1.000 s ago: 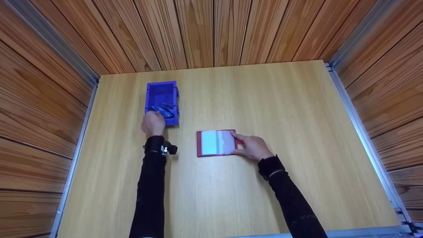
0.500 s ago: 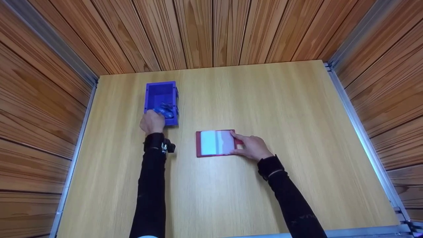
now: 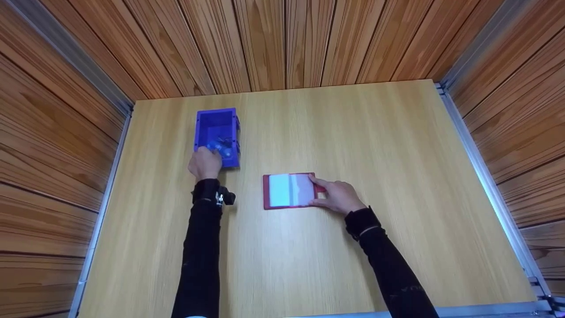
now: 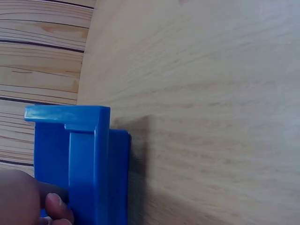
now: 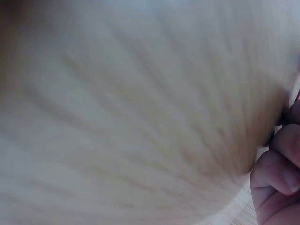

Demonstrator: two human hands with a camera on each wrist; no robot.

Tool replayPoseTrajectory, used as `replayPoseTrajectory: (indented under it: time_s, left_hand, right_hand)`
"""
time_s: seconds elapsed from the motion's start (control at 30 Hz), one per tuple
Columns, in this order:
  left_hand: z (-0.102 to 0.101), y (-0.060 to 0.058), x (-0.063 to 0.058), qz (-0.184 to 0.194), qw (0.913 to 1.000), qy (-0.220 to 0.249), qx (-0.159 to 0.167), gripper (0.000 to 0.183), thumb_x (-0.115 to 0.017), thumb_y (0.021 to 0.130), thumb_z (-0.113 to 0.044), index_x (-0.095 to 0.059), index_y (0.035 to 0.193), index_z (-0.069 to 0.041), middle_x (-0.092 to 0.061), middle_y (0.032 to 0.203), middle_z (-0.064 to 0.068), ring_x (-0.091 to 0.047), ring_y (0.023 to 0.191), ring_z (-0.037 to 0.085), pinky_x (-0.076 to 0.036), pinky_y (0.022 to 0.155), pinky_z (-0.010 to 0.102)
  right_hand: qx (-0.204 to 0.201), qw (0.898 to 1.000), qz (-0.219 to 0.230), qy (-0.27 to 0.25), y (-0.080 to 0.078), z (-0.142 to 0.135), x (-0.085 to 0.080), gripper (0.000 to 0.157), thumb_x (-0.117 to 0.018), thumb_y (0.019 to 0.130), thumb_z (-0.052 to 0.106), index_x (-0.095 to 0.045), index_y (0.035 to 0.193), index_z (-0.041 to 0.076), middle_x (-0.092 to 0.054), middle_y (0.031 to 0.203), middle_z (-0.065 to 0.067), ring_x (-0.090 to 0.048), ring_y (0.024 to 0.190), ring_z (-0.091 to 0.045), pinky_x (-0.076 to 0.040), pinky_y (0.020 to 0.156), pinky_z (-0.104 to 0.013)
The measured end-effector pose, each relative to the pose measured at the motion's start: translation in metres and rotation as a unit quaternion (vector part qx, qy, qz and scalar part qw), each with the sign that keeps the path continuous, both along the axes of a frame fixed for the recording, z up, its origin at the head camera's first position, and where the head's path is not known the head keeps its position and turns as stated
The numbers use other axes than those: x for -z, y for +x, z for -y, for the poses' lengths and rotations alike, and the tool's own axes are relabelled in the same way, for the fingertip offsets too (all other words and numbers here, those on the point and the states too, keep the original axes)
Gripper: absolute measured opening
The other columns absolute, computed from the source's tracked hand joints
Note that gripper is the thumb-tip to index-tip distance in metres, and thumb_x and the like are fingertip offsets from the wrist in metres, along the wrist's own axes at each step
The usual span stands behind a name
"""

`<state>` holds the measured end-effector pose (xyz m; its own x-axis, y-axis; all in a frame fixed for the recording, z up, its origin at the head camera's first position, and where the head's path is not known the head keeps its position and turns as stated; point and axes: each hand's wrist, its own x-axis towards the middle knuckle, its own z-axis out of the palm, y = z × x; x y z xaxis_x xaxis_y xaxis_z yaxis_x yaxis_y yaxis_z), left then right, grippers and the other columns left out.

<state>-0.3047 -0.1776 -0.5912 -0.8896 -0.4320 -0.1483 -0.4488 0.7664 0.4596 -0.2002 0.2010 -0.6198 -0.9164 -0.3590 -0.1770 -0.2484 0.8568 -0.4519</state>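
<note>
My left hand (image 3: 205, 164) reaches over the near left corner of a blue plastic bin (image 3: 215, 115), its fingers curled inside the wall. Against those fingers lies a shiny, crinkled blue packet (image 3: 224, 150), which they grip; most of the hold is hidden by the hand. In the left wrist view, fingertips (image 4: 55, 200) show just inside the bin's wall (image 4: 83, 164). Mid-table, a red card holder (image 3: 266, 193) lies spread flat with pale, glossy leaves. My right hand (image 3: 340, 197) holds its right end, thumb at the near edge and a finger at the far edge, beside a red strap.
The light wood table (image 3: 282, 260) is walled at the back and both sides by wood-grain panels (image 3: 265, 44). A metal rail (image 3: 490, 185) runs along the right edge. Dark wrist straps with cameras sit on both arms.
In the bin, the blue packet has sunk lower beside the left hand and changed shape, looking paler. The right hand and the red card holder have stayed put.
</note>
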Motion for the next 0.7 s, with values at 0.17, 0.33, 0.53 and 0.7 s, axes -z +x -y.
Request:
replayPoseTrajectory:
  time_s: [0.17,0.33,0.53,0.7]
  left_hand:
    - [-0.012,0.005,-0.006,-0.081,0.9964,0.013,-0.022,0.026,-0.059,0.103,-0.033,-0.067,0.110,-0.009,-0.076,0.102,0.017,-0.072,0.094,0.038,-0.052,0.080,0.053]
    - [-0.045,0.019,-0.017,-0.203,0.9785,-0.025,0.026,0.025,-0.062,0.101,-0.037,-0.064,0.110,-0.014,-0.071,0.073,0.013,-0.069,0.067,0.036,-0.048,0.061,0.050]
    - [-0.091,0.053,-0.015,-0.227,0.9321,-0.013,0.282,0.018,-0.066,0.096,-0.028,-0.071,0.104,-0.013,-0.062,0.064,0.002,-0.056,0.054,0.020,-0.042,0.053,0.038]
    - [-0.110,0.082,0.002,-0.100,0.9004,-0.020,0.423,0.053,-0.078,0.091,-0.042,-0.067,0.134,-0.013,-0.070,0.094,0.004,-0.064,0.076,0.019,-0.051,0.068,0.039]
  right_hand:
    - [0.003,1.000,0.004,0.002,-0.001,0.000,0.001,0.085,-0.081,0.085,0.053,-0.047,0.156,0.023,-0.075,0.101,-0.019,-0.049,0.072,-0.021,-0.052,0.087,-0.048]
    - [0.002,1.000,0.006,0.003,-0.001,0.000,0.002,0.085,-0.080,0.085,0.053,-0.046,0.156,0.022,-0.075,0.112,-0.020,-0.056,0.077,-0.023,-0.053,0.089,-0.048]
    - [0.005,1.000,0.004,0.004,-0.001,-0.002,0.001,0.086,-0.080,0.085,0.054,-0.046,0.156,0.023,-0.073,0.121,-0.021,-0.062,0.084,-0.026,-0.052,0.092,-0.049]
    - [-0.003,1.000,-0.001,0.003,-0.001,-0.002,0.002,0.085,-0.080,0.085,0.054,-0.047,0.156,0.021,-0.075,0.119,-0.017,-0.063,0.082,-0.026,-0.052,0.088,-0.049]
